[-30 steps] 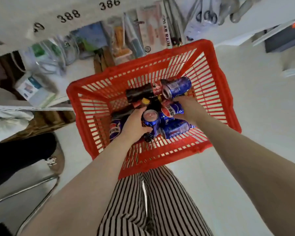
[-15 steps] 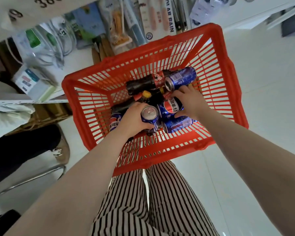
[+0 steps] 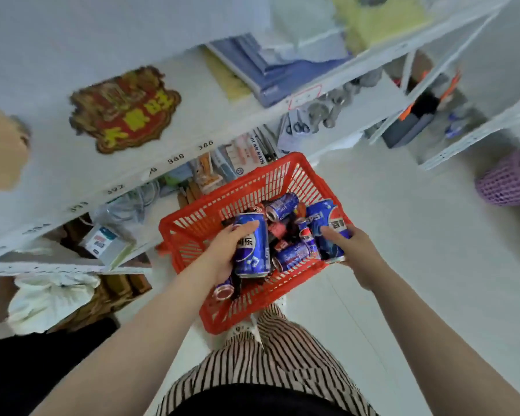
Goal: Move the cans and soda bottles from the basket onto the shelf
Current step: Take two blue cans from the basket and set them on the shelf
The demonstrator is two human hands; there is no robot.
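Your left hand [image 3: 222, 250] grips one blue Pepsi can [image 3: 251, 246]; your right hand [image 3: 356, 253] grips another blue Pepsi can [image 3: 326, 228], both above the red plastic slatted basket [image 3: 192, 229].

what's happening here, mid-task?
A person is unloading drinks from a red basket on the floor by white shelving. The left hand grips one blue cola can, and the right hand grips another blue can, both lifted above the pile. More cans and dark soda bottles are in the basket. Neither held can is on a shelf yet.
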